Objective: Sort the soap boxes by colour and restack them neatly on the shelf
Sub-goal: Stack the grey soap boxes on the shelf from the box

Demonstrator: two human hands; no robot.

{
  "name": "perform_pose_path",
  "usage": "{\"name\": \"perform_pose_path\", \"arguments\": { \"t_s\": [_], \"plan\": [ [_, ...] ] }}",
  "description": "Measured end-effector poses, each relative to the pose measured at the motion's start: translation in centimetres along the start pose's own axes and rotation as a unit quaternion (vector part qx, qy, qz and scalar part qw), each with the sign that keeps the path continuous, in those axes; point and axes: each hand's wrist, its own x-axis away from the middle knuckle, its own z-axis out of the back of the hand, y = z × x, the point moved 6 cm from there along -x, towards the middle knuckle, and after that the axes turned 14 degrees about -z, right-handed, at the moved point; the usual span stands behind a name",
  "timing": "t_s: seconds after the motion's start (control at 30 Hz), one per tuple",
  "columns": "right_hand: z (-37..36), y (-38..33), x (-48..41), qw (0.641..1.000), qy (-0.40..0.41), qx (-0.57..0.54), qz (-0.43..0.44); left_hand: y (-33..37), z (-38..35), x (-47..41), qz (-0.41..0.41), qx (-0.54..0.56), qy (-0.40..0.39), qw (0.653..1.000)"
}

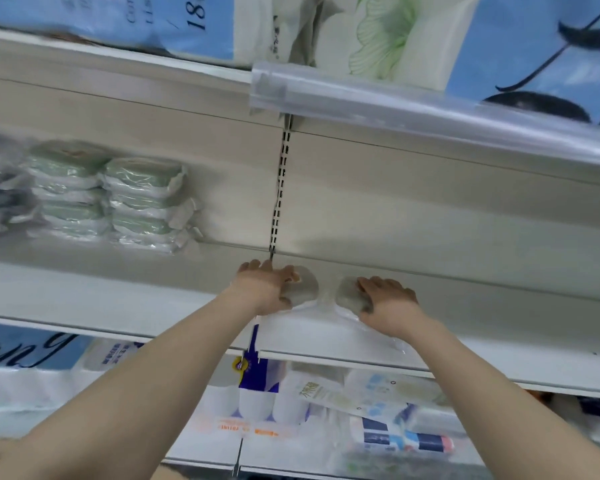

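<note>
White shelf [118, 299]; left hand [262, 289], right hand [388, 301] grip wrapped soap boxes [305, 289].

A: Hands?
B: Left hand [269, 287] grips a grey-green oval soap box in clear plastic wrap [305, 289]. Right hand [387, 299] grips a second grey-green wrapped soap box [349, 296] just beside it, over the white metal shelf [118, 292].
A: Other stock?
B: Two stacks of pale green wrapped soap boxes [104, 199], well apart, left, blurred.
</note>
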Motion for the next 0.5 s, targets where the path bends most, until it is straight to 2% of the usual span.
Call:
{"name": "perform_pose_path", "arguments": {
  "t_s": [0.17,0.37,0.5],
  "plan": [
    [0.1,-0.4,-2.0,0.999,-0.026,0.0,0.018,-1.6,-0.2,-2.0,-0.022,0.027,0.028,0.999],
    [0.6,-0.7,-4.4,0.997,-0.038,-0.047,0.038,-4.5,0.6,-4.7,-0.054,0.039,0.104,0.992],
    [0.8,-0.6,-6.2,0.997,-0.04,-0.065,0.035,-7.1,-0.9,-7.2,-0.049,0.061,0.072,0.994]
  ]
}}
